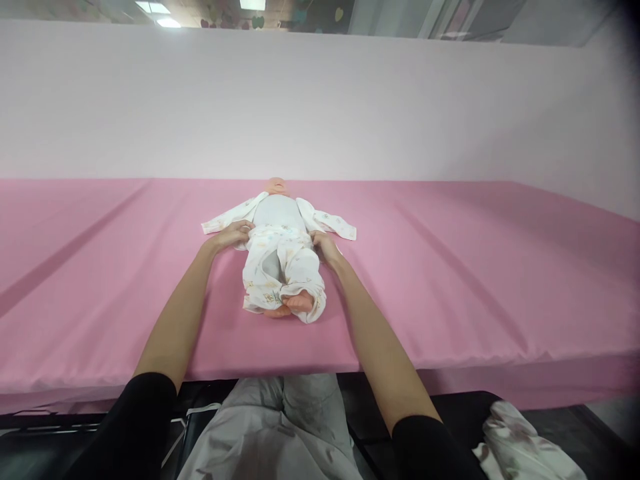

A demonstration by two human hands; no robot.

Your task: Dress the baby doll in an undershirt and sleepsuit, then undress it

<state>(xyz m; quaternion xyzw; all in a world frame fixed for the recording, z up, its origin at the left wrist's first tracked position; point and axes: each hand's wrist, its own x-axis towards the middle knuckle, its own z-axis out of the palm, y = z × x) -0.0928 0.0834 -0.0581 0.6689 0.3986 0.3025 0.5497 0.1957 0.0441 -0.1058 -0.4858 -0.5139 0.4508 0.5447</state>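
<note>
A baby doll (277,187) lies on its back on the pink-covered table, feet towards me. Its pale body (279,211) shows between the sides of an open white printed jacket (330,222), whose sleeves spread out to both sides. White printed trousers (300,263) cover its legs up to the waist, and the bare feet (299,302) stick out of the cuffs. At the left side of the waistband, my left hand (234,235) has its fingers closed on the cloth. My right hand (325,247) pinches the waistband on the opposite side; its fingertips are partly hidden.
The pink cover (450,280) has long creases and drops over the table's front edge. Behind it rises a white wall (310,100) with glass above. A crumpled printed cloth (525,443) lies on a dark seat at the lower right, beside my lap.
</note>
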